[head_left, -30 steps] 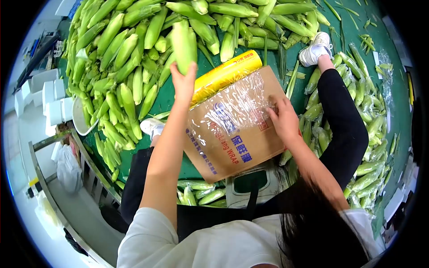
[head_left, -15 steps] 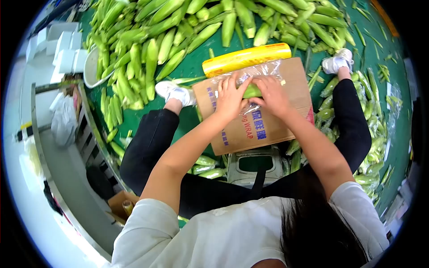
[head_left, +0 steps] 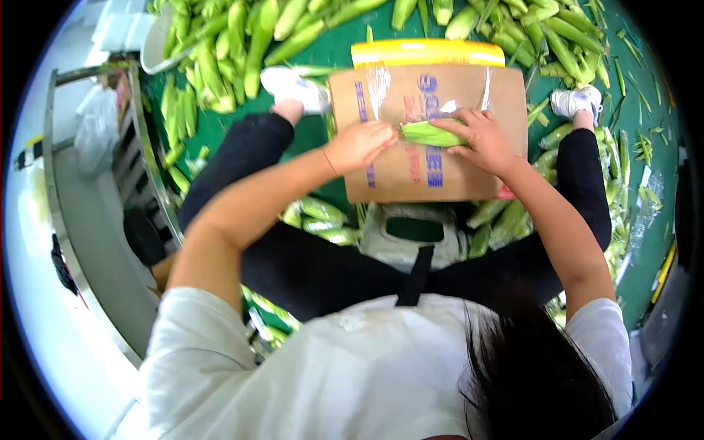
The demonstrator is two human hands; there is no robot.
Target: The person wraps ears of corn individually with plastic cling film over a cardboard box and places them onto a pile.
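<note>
One green corn ear (head_left: 429,133) lies across the cardboard sheet (head_left: 469,176) with clear film around it. My right hand (head_left: 480,139) is closed over the ear's right end. At the ear's left tip, my left hand (head_left: 364,145) is closed in a pinch, apparently on the film; the pinched part is too small to make out fully. Behind the sheet's far edge lies a yellow roll of plastic wrap (head_left: 429,53), and film stretches from it over the cardboard.
Husked corn (head_left: 257,44) is heaped beyond the sheet. Wrapped corn (head_left: 506,224) lies at the right and below the sheet. A grey stool (head_left: 374,227) stands between the legs. White shoes (head_left: 293,88) flank the cardboard. A metal frame (head_left: 51,147) stands at left.
The left hand has let go of its upright ear, which now lies on the cardboard in film. Both hands came together over it, then the left hand moved left to its tip.
</note>
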